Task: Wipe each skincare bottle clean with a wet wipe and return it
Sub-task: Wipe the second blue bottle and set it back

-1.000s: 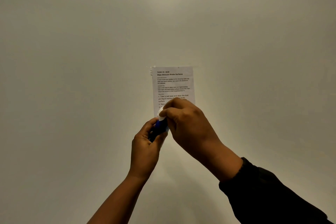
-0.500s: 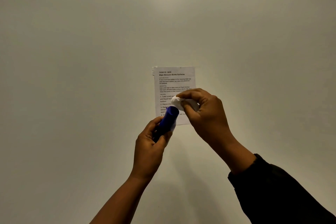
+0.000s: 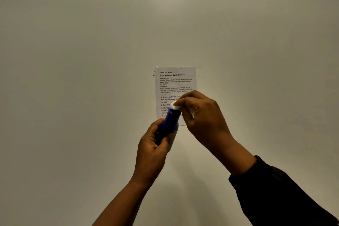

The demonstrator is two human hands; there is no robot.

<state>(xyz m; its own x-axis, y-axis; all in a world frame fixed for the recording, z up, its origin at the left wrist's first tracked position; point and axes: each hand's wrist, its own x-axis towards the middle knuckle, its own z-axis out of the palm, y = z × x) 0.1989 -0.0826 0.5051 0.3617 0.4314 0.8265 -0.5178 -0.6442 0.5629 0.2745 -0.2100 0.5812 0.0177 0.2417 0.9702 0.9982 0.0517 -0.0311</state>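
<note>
A left hand (image 3: 153, 149) wraps its fingers tight around a slim blue plastic bottle (image 3: 169, 126), tilted up before a pale wall (image 3: 73, 60). The right hand (image 3: 200, 115) pinches a small white wet wipe (image 3: 174, 106) against the bottle's top, over a taped printed paper sheet (image 3: 175, 80).

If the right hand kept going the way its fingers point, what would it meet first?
The right hand, pinching the white wipe, points left at the blue bottle top; the wipe already looks in contact there, though depth is unclear.

Bare wall (image 3: 73, 60) lies open around both hands; only the taped sheet (image 3: 175, 82) sits behind them.
</note>
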